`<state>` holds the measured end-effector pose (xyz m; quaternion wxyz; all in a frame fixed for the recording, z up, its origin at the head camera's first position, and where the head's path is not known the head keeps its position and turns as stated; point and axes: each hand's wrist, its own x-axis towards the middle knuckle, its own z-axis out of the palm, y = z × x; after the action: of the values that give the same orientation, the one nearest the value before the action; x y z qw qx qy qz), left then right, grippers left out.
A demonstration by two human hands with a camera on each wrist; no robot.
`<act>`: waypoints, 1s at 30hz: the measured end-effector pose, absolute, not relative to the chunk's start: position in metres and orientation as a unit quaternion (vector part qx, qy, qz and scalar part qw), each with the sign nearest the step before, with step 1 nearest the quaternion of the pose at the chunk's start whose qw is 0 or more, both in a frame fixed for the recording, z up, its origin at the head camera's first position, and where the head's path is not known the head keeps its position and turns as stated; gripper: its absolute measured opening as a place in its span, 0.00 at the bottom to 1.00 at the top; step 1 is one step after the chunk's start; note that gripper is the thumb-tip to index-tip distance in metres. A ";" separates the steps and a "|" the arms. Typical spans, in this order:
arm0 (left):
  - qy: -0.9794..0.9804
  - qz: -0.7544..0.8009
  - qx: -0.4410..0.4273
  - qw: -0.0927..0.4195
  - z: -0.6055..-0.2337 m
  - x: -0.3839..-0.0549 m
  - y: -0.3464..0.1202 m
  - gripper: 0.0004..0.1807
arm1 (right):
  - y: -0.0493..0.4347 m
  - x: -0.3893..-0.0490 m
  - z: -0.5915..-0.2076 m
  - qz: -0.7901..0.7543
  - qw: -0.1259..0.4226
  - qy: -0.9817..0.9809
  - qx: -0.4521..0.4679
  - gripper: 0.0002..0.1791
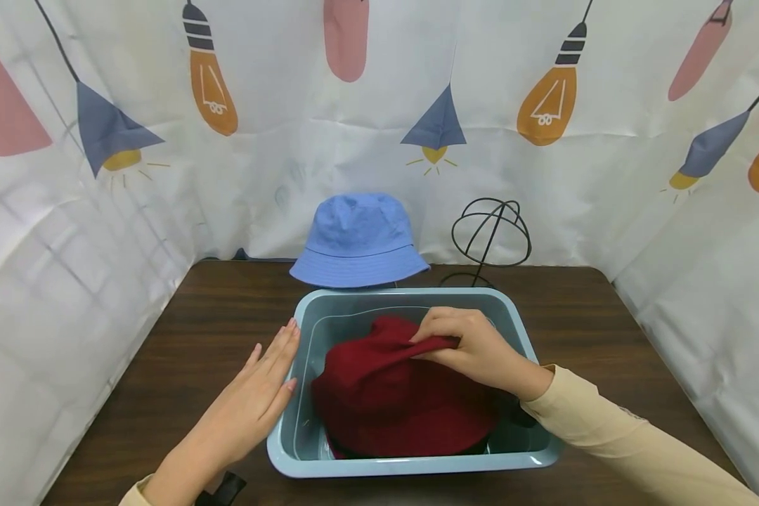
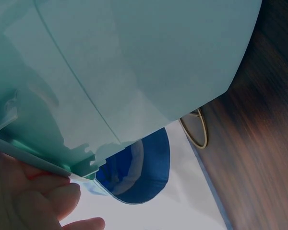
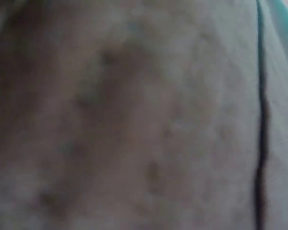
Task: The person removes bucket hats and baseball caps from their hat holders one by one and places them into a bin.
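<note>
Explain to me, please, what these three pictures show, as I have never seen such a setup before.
There is no robot here, only a person's two bare hands at work. On the dark brown, wood-grain table stands a light blue, rectangular plastic tub. Behind it are a blue cloth bucket hat and a black, dome-shaped wire stand. Inside the tub, the right hand has a fold of a dark red, soft fabric hat in its grip. The left hand has straight fingers at the tub's left rim.

The wide picture comes from a camera on the head, looking forward and down; the other two come from cameras on the wrists. The left wrist's shows mostly tub wall, with the blue hat beyond; the right wrist's is too blurred to read.
</note>
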<state>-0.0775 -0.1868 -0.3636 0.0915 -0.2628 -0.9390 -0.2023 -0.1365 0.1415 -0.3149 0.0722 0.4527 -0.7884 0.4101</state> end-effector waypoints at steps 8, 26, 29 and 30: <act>-0.939 -0.207 -0.260 0.087 -0.364 -0.076 -0.187 0.34 | 0.138 -0.139 -0.322 0.335 -0.013 -0.847 0.414 0.10; -0.943 -0.198 -0.257 0.074 -0.363 -0.077 -0.188 0.35 | 0.128 -0.149 -0.338 0.254 -0.113 -0.868 0.411 0.10; -0.942 -0.196 -0.260 0.083 -0.363 -0.077 -0.188 0.35 | 0.128 -0.151 -0.340 0.249 -0.121 -0.871 0.406 0.10; -0.942 -0.195 -0.261 0.085 -0.363 -0.077 -0.188 0.35 | 0.128 -0.152 -0.340 0.247 -0.123 -0.872 0.405 0.10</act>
<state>-0.0774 -0.1876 -0.3632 0.0850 -0.2606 -0.9416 -0.1954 -0.1524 0.1281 -0.3402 -0.1235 0.4051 -0.8716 0.2469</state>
